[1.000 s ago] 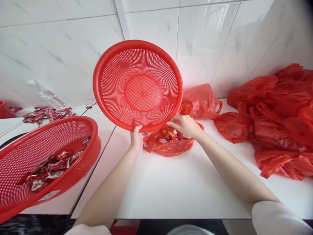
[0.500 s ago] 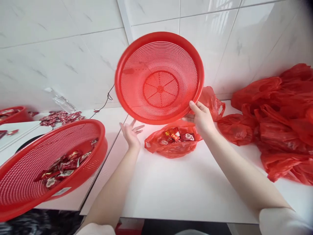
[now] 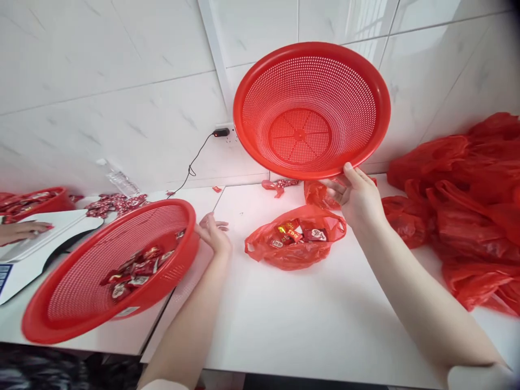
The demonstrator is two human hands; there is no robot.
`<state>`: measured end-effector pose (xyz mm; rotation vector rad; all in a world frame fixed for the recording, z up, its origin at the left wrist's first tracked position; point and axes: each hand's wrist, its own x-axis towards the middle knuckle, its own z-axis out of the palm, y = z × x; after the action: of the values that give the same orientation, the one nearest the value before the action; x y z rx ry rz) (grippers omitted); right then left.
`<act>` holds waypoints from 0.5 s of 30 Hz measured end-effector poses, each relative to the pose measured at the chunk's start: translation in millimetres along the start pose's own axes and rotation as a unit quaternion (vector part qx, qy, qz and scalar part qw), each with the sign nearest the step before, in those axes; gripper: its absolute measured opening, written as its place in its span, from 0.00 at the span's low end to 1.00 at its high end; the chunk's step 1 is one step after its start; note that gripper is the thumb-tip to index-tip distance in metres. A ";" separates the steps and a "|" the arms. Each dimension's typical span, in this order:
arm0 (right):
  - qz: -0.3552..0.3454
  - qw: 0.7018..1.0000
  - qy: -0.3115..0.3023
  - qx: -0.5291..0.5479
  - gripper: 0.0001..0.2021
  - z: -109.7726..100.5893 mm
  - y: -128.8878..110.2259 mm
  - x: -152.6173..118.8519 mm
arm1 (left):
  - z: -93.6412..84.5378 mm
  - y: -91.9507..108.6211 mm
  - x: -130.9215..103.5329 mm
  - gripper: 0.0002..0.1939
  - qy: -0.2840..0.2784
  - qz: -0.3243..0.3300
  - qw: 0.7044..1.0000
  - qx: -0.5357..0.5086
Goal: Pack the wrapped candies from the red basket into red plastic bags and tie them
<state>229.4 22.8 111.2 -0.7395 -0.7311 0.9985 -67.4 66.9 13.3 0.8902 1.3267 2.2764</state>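
Observation:
In my right hand is the rim of a red plastic mesh basket, raised and tilted so its bare inside faces me. My left hand has its fingers apart, close against the right side of a second red mesh basket; whether it touches cannot be told. That basket sits tilted on the left and holds a heap of red-wrapped sweets. Between my arms an open red plastic bag lies on the white table, with several wrapped sweets inside.
Filled red plastic bags are piled at the right. Loose sweets, a clear plastic bottle and another basket stand far left, beside a white scale-like device with another person's hand. A cord runs to a wall socket.
The empty basket in my right hand has moved right and slightly up. My left hand has left its underside and come beside the left basket. Another person's hand has appeared at far left.

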 end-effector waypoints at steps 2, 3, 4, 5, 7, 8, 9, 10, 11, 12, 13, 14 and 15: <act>0.002 1.000 -0.008 -0.002 0.13 0.4 -3.3 -2.5 | 4.5 5.9 -15.6 0.13 -0.059 0.013 0.998 -0.023; 0.005 1.000 -0.011 -0.007 0.13 0.4 -4.5 -3.6 | 6.1 9.5 -23.7 0.12 -0.090 0.021 0.995 -0.035; 0.009 1.000 -0.015 -0.014 0.13 0.4 -5.5 -4.7 | 7.3 13.2 -31.5 0.12 -0.122 0.031 0.991 -0.043; 0.016 0.999 -0.021 -0.018 0.12 0.5 -6.6 -5.7 | 8.0 16.7 -38.6 0.13 -0.147 0.039 0.987 -0.051; 0.036 0.998 -0.044 -0.013 0.11 1.4 -8.8 -8.1 | 8.4 21.9 -49.6 0.14 -0.188 0.037 0.979 -0.065; 0.051 0.997 -0.061 -0.004 0.10 2.4 -10.0 -9.9 | 8.3 23.2 -53.1 0.15 -0.202 0.027 0.977 -0.071; 0.069 0.994 -0.080 0.006 0.09 4.0 -11.2 -12.1 | 8.1 23.4 -55.3 0.14 -0.212 0.011 0.974 -0.076; 0.088 0.991 -0.098 0.015 0.08 6.2 -12.4 -15.1 | 8.0 22.7 -56.3 0.14 -0.218 -0.008 0.973 -0.078; 0.109 0.987 -0.115 0.021 0.07 8.9 -13.4 -18.8 | 8.1 21.4 -56.4 0.14 -0.218 -0.027 0.972 -0.079; 0.130 0.982 -0.134 0.025 0.06 12.1 -14.3 -23.4 | 8.5 19.8 -55.9 0.14 -0.212 -0.045 0.973 -0.075; 0.150 0.976 -0.154 0.028 0.06 15.7 -14.8 -28.7 | 9.3 18.4 -55.2 0.15 -0.199 -0.059 0.976 -0.066; 0.171 0.969 -0.176 0.034 0.06 19.6 -15.0 -34.6 | 10.4 17.8 -54.7 0.15 -0.183 -0.068 0.979 -0.056; 0.194 0.959 -0.201 0.042 0.06 23.7 -14.8 -41.1 | 11.9 18.2 -54.8 0.16 -0.171 -0.074 0.982 -0.044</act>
<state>202.2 -15.1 128.3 -0.6231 -0.9054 1.5581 -18.9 33.5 14.8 1.0582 1.0938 1.9458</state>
